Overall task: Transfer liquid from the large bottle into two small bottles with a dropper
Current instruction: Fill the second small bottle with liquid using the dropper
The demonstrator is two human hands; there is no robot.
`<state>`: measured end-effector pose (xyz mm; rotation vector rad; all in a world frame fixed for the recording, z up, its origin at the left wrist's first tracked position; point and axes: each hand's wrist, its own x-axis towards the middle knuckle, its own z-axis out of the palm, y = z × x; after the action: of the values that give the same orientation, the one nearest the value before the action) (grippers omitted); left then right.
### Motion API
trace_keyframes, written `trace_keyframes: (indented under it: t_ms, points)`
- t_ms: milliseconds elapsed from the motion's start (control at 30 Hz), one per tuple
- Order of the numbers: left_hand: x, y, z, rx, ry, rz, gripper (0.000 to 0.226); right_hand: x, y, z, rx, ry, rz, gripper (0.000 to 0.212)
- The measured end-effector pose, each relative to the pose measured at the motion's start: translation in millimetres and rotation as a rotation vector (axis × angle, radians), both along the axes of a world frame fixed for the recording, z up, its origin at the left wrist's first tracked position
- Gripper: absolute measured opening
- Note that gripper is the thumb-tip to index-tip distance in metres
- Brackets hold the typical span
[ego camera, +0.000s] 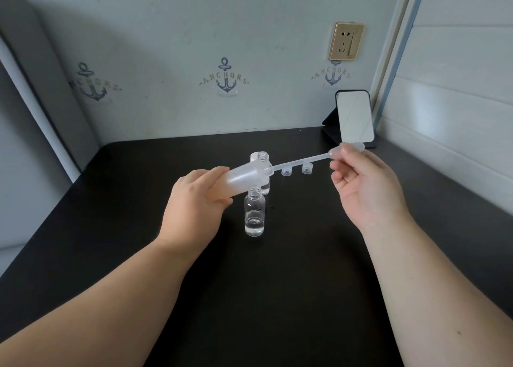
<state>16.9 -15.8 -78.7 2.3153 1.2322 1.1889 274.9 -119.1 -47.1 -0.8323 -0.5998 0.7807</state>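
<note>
— Both forearms reach in over the dark table (pixel 111 228). What's each hand doing?
— Left hand (pixel 194 203) grips the big frosted bottle (pixel 241 176), tipped sideways above the table. Right hand (pixel 366 189) pinches the dropper (pixel 305 160) bulb; its tip sits in the bottle's mouth.
— And the small bottles?
— One small bottle (pixel 254 216) stands under the big one, another small bottle (pixel 263 158) behind, two caps (pixel 297 169) beside.
— The room?
— Pale anchor-print wall (pixel 166 47), a gold socket (pixel 346 41), a mirror (pixel 354 117) at the back right corner

The large bottle (pixel 238 178) and dropper (pixel 305 160) look like frosted, translucent plastic. The near small bottle (pixel 254 214) is clear and glossy. The table (pixel 277 283) is dark and matt.
</note>
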Motion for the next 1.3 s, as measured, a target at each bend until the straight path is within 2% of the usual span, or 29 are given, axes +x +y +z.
trace_keyframes:
  t_ms: [167,333,533,633,967,1133,1300]
  points:
    - [3,0,0,0.026,0.045,0.002,0.055,-11,1,0,-0.04,-0.189,0.075,0.02]
    - [3,0,-1,0.046,0.062,-0.004,0.055,-19,2,-2,-0.096,-0.255,0.1,0.021]
    - [5,1,-4,0.055,0.067,-0.013,0.054,-26,4,-5,-0.133,-0.34,0.131,0.008]
    - [5,2,-5,0.055,0.075,-0.011,0.054,-28,5,-7,-0.149,-0.373,0.13,0.009]
    - [5,2,-5,0.051,0.064,-0.008,0.055,-28,5,-8,-0.128,-0.346,0.162,0.005]
    - [4,3,-4,0.032,0.056,-0.002,0.055,-24,4,-5,-0.08,-0.228,0.159,0.006]
    - [3,1,-3,0.017,0.047,0.003,0.057,-17,4,-2,-0.07,-0.116,0.158,0.027]
